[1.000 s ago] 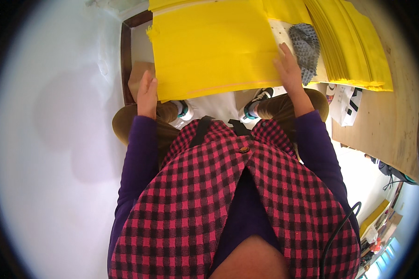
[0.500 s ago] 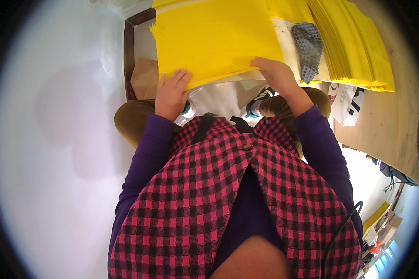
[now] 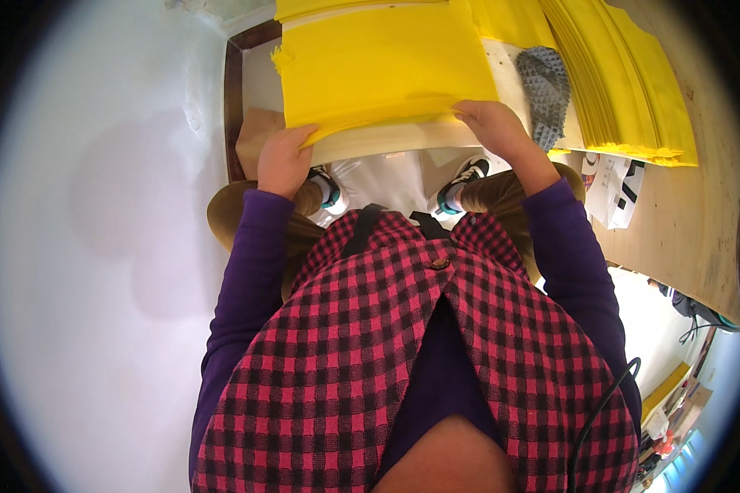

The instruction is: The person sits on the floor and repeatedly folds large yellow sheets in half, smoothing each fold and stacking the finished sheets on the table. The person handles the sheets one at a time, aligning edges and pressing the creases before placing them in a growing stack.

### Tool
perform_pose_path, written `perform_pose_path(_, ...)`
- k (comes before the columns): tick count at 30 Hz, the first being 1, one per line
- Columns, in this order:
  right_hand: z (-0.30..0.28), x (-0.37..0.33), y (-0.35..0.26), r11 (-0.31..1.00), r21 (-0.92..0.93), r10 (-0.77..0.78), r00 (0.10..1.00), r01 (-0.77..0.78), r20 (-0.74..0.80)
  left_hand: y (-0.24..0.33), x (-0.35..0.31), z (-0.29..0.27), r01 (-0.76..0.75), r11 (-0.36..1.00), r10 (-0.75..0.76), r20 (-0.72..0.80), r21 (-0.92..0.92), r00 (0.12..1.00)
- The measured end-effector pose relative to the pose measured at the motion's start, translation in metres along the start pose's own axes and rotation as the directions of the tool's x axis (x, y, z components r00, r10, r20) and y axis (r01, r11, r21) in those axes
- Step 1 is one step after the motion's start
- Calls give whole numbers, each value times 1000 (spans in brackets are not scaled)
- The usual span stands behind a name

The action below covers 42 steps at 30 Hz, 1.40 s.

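A wide piece of yellow cloth (image 3: 386, 66) lies over the pale wooden table (image 3: 395, 140) in front of me. My left hand (image 3: 286, 158) is closed on its near left corner, thumb and fingers pinching the edge. At the near right corner my right hand (image 3: 495, 130) pinches the same edge. Between the two hands the near edge is raised and turned a little away from me, so a strip of bare wood shows. The fingertips under the cloth are hidden.
A grey patterned cloth (image 3: 544, 94) lies right of the yellow piece. Beyond it stands a thick stack of folded yellow cloth (image 3: 612, 82). A white printed bag (image 3: 615, 187) hangs by the table edge. Brown paper (image 3: 257, 140) lies at left, near the white wall (image 3: 99, 246).
My left hand went from lying flat on the cloth to gripping its corner. The near edge has lifted and moved away from me, baring the table's front strip.
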State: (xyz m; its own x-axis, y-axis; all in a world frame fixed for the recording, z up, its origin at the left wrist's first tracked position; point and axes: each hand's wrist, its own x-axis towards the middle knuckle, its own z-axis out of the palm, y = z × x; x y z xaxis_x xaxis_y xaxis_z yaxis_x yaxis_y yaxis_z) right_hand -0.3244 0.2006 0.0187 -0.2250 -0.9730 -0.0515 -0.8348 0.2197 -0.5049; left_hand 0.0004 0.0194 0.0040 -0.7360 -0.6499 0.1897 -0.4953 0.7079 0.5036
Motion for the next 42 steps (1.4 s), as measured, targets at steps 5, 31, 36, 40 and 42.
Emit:
perform_pose_path(5, 0, -12, 14, 988, -7, -155, 983, 155, -98, -7, -11, 3, 8, 984, -35, -147, -181, 989)
perform_pose_path(31, 15, -62, 39, 997, 64, -26, 954, 48, -300, -26, -29, 29, 172, 867, -260, -131, -468, 957)
perform_pose_path(36, 19, -65, 42, 999, -20, -42, 952, 38, -302, -27, -32, 33, 112, 871, -193, -125, -479, 973)
perform_pose_path(40, 21, -66, 38, 999, -31, -39, 962, 32, -271, -28, -31, 35, 110, 884, -180, -114, -455, 977)
perform_pose_path(42, 21, -66, 36, 999, -26, -35, 970, 30, -242, -28, -31, 34, 110, 897, -173, -110, -428, 979)
